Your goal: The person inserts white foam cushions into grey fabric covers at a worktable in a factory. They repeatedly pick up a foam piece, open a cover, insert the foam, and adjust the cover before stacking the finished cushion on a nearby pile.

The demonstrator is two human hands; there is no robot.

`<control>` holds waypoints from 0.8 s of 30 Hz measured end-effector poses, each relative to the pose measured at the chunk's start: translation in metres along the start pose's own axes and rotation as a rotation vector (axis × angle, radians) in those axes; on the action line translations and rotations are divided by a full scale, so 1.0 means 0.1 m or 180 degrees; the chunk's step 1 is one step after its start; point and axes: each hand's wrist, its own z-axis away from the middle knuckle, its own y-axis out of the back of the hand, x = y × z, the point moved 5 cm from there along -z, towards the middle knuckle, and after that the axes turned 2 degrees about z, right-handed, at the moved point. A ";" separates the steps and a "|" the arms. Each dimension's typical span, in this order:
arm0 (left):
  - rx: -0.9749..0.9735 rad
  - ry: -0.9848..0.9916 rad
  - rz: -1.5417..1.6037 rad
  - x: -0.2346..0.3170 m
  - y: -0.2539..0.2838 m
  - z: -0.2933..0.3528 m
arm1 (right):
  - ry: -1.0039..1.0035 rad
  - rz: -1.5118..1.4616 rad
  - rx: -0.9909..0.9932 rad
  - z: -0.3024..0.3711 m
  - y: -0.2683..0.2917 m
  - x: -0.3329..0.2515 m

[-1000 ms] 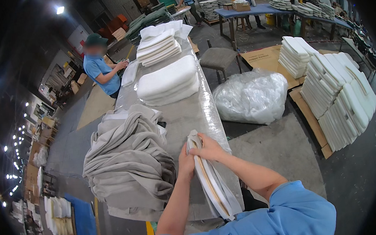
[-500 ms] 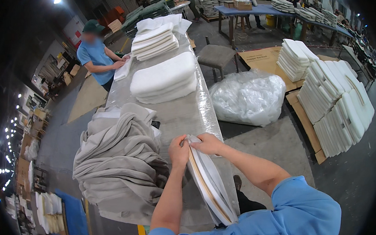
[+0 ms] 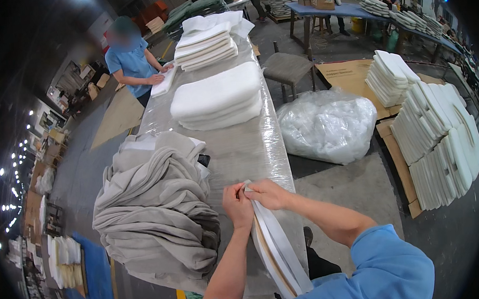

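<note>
A long, narrow cushion pad (image 3: 268,247), white with a tan layer along it, stands on edge between my arms and runs from my body to my hands. At its far end my left hand (image 3: 237,205) pinches one side with bent fingers. My right hand (image 3: 268,195) grips the same end from the right, thumb on top. A small greyish piece of material pokes up between the fingertips; its kind cannot be made out. Left of my left forearm lies a large heap of grey fabric covers (image 3: 155,209).
White padding (image 3: 217,96) and stacked cushion pads (image 3: 206,47) lie farther along the plastic-covered table (image 3: 240,155). A co-worker (image 3: 130,63) stands at its left side. To the right are a clear bag (image 3: 328,125), a chair (image 3: 286,67) and piled white pads (image 3: 441,137).
The whole view has shifted slightly. Both hands stay at the pad's far end, with the fingers drawn closer together around its tip. The co-worker's hands have moved a little on a white pad.
</note>
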 end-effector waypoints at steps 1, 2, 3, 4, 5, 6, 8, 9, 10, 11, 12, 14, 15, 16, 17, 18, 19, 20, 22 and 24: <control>0.0040 0.0055 0.0099 -0.02 -0.01 0.03 | 0.0295 0.0223 0.0022 0.00 -0.01 -0.04; 0.0066 0.0069 0.0312 -0.04 -0.01 0.08 | 0.0574 0.0434 0.0047 0.01 -0.05 -0.07; 0.0093 0.0083 0.0523 -0.05 -0.01 0.13 | 0.0853 0.0644 0.0071 0.02 -0.08 -0.09; 0.0121 0.0100 0.0733 -0.07 -0.01 0.17 | 0.0821 0.0710 0.0007 0.03 -0.11 -0.05; 0.0165 0.0132 0.0729 -0.12 0.06 0.19 | 0.0815 0.0759 -0.0091 0.03 -0.16 -0.12; 0.0194 0.0146 0.0734 -0.15 0.10 0.18 | 0.0810 0.0818 -0.0163 0.03 -0.20 -0.12; 0.0189 0.0195 0.0529 -0.24 0.19 0.15 | 0.0776 0.0048 -0.0091 0.02 -0.24 -0.11; 0.0115 0.0215 0.0351 -0.21 0.21 0.12 | 0.0736 -0.0320 -0.0019 0.02 -0.22 -0.07; 0.0023 0.0219 0.0188 -0.21 0.21 0.09 | 0.0252 -0.1088 0.0227 -0.02 -0.17 0.18; -0.0144 0.0412 0.0395 -0.25 0.16 0.04 | -0.0235 -0.1858 0.0473 -0.10 -0.11 0.47; -0.0289 0.0612 0.0581 -0.31 0.13 0.01 | -0.0719 -0.2637 0.0692 -0.16 -0.11 0.71; -0.0655 0.1392 0.1324 -0.58 0.16 -0.11 | -0.1360 -0.2954 0.1596 -0.36 -0.23 1.00; -0.0731 0.1816 0.1565 -0.58 0.08 -0.20 | -0.1711 -0.3045 0.2141 -0.38 -0.26 1.18; -0.0815 0.2242 0.1798 -0.56 -0.05 -0.32 | -0.1822 -0.3101 0.2255 -0.40 -0.28 1.32; -0.0833 0.2659 0.1997 -0.52 -0.13 -0.42 | -0.2072 -0.3328 0.2215 -0.43 -0.40 1.43; -0.1087 0.2788 0.1875 -0.45 -0.30 -0.51 | -0.2303 -0.3545 0.2206 -0.43 -0.46 1.51; -0.1293 0.2928 0.1730 -0.43 -0.44 -0.56 | -0.2552 -0.3773 0.2141 -0.45 -0.53 1.51; -0.1514 0.3062 0.1586 -0.39 -0.54 -0.55 | -0.2462 -0.3739 0.2146 -0.47 -0.53 1.48; -0.1685 0.2803 0.1050 -0.51 -0.57 -0.51 | -0.2335 -0.3686 0.2047 -0.53 -0.55 1.28; -0.1780 0.2629 0.0869 -0.62 -0.63 -0.49 | -0.2229 -0.3423 0.1889 -0.58 -0.46 1.14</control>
